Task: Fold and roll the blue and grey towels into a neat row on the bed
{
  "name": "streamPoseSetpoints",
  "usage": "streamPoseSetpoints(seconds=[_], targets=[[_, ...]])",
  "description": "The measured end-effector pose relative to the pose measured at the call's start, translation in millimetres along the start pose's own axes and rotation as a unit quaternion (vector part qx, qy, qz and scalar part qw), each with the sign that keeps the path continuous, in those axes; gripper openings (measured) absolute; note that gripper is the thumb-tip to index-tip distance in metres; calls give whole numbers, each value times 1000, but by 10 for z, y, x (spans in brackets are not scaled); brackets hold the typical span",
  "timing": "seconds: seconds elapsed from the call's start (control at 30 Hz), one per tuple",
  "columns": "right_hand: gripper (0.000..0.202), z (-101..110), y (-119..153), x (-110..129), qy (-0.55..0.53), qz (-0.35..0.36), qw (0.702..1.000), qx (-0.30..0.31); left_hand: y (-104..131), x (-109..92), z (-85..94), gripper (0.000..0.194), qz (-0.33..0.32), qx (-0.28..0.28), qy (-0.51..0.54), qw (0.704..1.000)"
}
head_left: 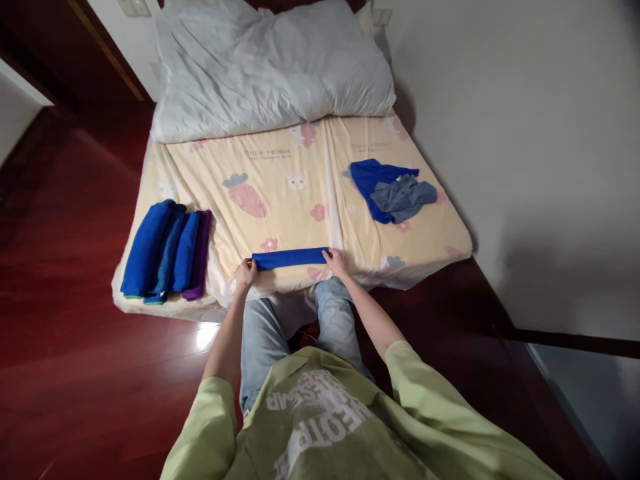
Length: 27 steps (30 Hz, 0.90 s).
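Note:
A blue towel [290, 259], folded into a long narrow strip, lies near the front edge of the bed. My left hand [246, 273] pinches its left end, and my right hand [334, 261] grips the right end. To the left, several rolled or folded towels [147, 257] in blue and purple lie side by side. On the right part of the bed a crumpled blue cloth [367, 183] is partly covered by a grey cloth [406, 198].
The bed [280, 193] has a cream sheet printed with carrots and rabbits. A big pale grey quilt or pillow [275, 67] lies across its far end. A white wall [520, 133] runs along the right, and dark red floor [65, 267] shows on the left.

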State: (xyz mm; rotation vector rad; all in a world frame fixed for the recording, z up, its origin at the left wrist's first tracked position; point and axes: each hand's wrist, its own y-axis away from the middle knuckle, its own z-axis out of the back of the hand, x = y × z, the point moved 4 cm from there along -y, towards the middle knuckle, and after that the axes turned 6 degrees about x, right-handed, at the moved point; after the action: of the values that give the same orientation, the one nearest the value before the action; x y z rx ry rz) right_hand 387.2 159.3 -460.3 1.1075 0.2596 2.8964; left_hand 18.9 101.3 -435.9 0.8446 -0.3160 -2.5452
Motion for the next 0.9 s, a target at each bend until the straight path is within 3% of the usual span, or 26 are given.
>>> streamPoseSetpoints(seconds=[0.17,0.3,0.37,0.43,0.5,0.57,0.73,0.9], targets=[[35,36,-17,28,33,-33,999,8,90,-49,14,29,0,-29,-5,1000],[28,20,35,82,33,-20,999,-13,197,-76,3,29,-27,-69,-25,997],[22,31,97,141,55,10,997,-53,250,-95,12,29,-71,-109,-48,990],[24,45,175,224,106,73,987,-92,290,-131,5,32,-160,-123,-70,977],[31,30,241,297,165,158,970,-85,311,-155,-23,42,-258,-102,-84,957],[39,-3,275,323,202,232,951,-36,307,-142,-50,49,-315,-68,-87,943],[44,26,278,264,209,310,927,13,286,-67,-73,49,-344,-22,-78,936],[51,53,244,245,267,315,909,62,239,-134,-62,54,-346,6,-105,932]])
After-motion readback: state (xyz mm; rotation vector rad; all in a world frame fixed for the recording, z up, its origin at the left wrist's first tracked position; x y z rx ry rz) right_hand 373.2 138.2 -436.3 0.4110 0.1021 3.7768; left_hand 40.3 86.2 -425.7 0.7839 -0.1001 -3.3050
